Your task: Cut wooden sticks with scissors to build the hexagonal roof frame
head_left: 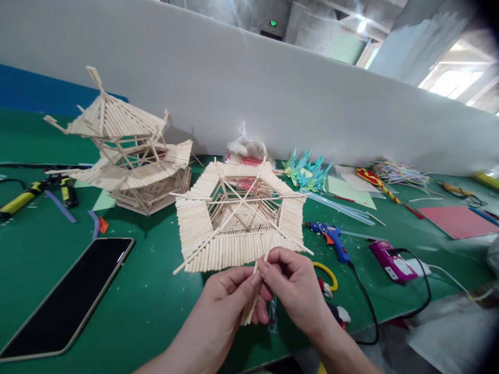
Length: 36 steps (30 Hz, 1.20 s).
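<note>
The left hand (230, 293) is closed, thumb against curled fingers, around a few slender pale wooden sticks (250, 306); the right hand (290, 272) pinches the upper part of the sticks between thumb and forefinger, its other fingers bent. The sticks slant over the near edge of a pale wooden six-sided roof structure (220, 253), its ribbed skirt of close-laid sticks surrounding an open centre crossed by thin rods. Right of it, on the green table (156, 296), lie a blue hot-glue gun (325, 229) with an orange trigger and a purple box-shaped device (393, 261) whose white label is too small to read. Behind the structure, a clear plastic bag (246, 145), gathered at the top, bulges with pale contents, beside spiky blue-green folded paper (306, 171). To the left stand a tiered stick-built pagoda (128, 174) and, nearer, a black-screened phone (70, 298) in a pale case. Far off, a green lit sign (273, 23) bears illegible writing.
</note>
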Motion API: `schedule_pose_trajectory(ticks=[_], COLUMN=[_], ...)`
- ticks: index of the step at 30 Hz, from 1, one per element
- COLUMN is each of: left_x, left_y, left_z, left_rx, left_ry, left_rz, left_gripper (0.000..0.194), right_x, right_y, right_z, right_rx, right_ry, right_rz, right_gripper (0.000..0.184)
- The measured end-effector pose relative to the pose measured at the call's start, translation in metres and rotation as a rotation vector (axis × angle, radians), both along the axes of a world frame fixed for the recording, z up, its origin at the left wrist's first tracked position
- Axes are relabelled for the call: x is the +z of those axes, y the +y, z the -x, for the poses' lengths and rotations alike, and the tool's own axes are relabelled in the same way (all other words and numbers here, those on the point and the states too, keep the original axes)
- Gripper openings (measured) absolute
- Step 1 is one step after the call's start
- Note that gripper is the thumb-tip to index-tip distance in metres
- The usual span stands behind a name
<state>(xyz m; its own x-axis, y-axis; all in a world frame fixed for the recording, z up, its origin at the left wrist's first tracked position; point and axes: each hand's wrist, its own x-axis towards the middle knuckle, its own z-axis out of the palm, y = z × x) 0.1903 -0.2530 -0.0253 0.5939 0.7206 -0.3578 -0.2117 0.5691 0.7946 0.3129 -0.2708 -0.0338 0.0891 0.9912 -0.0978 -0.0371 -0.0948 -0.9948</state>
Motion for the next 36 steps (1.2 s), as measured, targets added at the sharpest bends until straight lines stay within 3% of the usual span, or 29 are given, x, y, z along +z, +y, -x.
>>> schedule_pose_trajectory(ticks=[11,23,36], left_x=[-0.001,0.0051,0.0039], left_y=[0.0031,0.0013,0.0004], left_z=[-0.002,-0.0007,-0.0004], left_rx=[-0.005,-0.014,0.002], left_ry=[-0.018,0.048,0.003], left_rz=[-0.018,-0.004,0.033], left_gripper=[0.025,0.026,0.023], right_x=[0.0001,0.0091,0.0045], right_y=[0.0008,0.0035,0.003], right_z=[0.0038,-0.0024,-0.0018], right_rx=[0.001,-0.012,0.0], right_ry=[0.093,0.023,0.071], right_rz=[-0.016,-0.096,-0.079], right_gripper=[0.022,0.022,0.023])
